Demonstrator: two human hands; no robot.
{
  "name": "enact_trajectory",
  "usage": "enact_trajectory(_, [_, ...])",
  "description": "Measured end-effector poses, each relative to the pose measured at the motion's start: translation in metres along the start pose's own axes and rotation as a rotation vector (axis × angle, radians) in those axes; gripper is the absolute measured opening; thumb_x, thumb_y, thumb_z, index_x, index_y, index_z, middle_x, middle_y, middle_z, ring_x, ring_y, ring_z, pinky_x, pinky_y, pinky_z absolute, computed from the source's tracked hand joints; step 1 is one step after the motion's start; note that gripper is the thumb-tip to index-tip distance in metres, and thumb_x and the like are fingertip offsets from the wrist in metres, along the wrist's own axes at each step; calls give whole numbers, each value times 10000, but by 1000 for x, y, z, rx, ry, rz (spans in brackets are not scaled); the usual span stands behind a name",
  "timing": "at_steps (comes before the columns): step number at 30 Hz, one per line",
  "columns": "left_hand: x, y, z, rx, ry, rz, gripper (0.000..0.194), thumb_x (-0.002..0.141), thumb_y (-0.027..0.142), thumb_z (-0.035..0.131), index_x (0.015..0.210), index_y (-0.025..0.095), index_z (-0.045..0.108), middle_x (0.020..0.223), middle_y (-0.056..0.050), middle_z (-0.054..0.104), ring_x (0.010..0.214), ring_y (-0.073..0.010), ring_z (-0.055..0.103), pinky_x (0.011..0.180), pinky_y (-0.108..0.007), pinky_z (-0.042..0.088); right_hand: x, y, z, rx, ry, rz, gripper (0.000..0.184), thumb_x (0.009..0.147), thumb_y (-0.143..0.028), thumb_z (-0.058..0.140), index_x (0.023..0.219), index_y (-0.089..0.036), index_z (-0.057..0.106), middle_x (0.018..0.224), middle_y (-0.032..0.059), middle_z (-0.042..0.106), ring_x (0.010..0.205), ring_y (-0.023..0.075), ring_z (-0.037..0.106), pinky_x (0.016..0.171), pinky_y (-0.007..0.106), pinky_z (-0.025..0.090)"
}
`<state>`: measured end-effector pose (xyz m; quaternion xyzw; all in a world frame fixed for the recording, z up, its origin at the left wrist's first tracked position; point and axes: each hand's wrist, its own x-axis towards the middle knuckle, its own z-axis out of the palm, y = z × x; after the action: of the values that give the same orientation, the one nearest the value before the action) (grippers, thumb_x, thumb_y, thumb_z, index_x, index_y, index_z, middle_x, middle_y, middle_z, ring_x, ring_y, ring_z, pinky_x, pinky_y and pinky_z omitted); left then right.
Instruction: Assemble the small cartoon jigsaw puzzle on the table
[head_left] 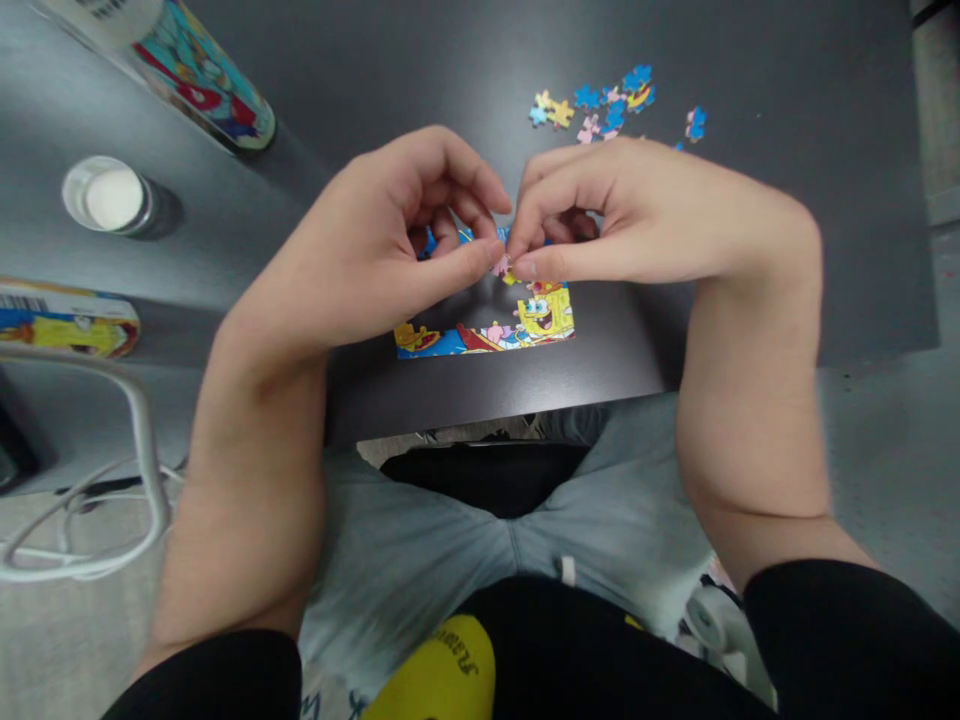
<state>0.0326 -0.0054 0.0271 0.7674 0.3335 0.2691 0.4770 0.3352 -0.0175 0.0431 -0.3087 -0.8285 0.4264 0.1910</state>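
My left hand (pixel 390 240) and my right hand (pixel 637 215) meet over the dark table (pixel 450 70), fingertips pinched together on a small jigsaw piece (pixel 501 266). Just below them lies a partly built cartoon jigsaw (pixel 487 330), its lower strip showing beneath my fingers. The rest of it is hidden by my hands. Several loose puzzle pieces (pixel 607 105) are scattered on the table beyond my right hand.
A colourful tube-shaped container (pixel 199 85) lies at the upper left, with a small white-topped can (pixel 112 197) below it and a printed box (pixel 67 320) at the left edge. White cables and a metal bar (pixel 139 430) sit at lower left. My lap is beneath the table edge.
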Motion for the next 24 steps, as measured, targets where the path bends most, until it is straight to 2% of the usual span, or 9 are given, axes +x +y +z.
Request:
enact_trajectory(6, [-1,4,-1,-30,-40,-38,539,910,788,1131,1168,372,903,1168,-59,931,977,-319,777,819,-492,610,1,2,2,-19,107,-26,308,1223,-422,944,990,-231,882,942,-6,692,874,177,616,814,340,461])
enact_trajectory(11, [-3,8,-4,28,-30,-68,501,954,826,1081,1136,383,936,1141,-49,950,973,-322,807,772,-475,612,2,8,-1,-3,31,6,289,1184,-399,973,952,-243,895,932,3,771,861,177,632,792,362,465])
enact_trajectory(14, [-3,10,-3,72,-38,-57,467,985,807,1038,1146,374,968,1048,-51,938,939,-329,805,758,-473,612,0,13,-6,-37,112,-2,149,1114,-370,923,992,-288,950,944,18,813,862,214,701,785,420,480])
enact_trajectory(18, [-1,13,4,136,-64,-53,359,1031,725,974,1148,386,983,1008,-52,918,968,-363,834,790,-499,635,-1,15,-10,-91,217,140,78,987,-445,907,950,-380,930,901,21,868,820,265,736,753,509,462])
enact_trajectory(21, [1,15,12,162,-82,-53,299,1037,684,943,1108,396,972,994,-40,913,939,-362,832,837,-519,650,-2,11,-9,-91,232,173,94,976,-441,857,954,-358,894,867,2,834,789,232,696,763,491,448])
enact_trajectory(24, [3,17,19,176,-117,-66,277,1052,662,910,1120,398,962,1036,-27,932,919,-350,834,890,-526,649,-3,7,-7,-84,232,134,61,1028,-313,831,1011,-311,890,832,-28,762,747,173,619,717,425,413])
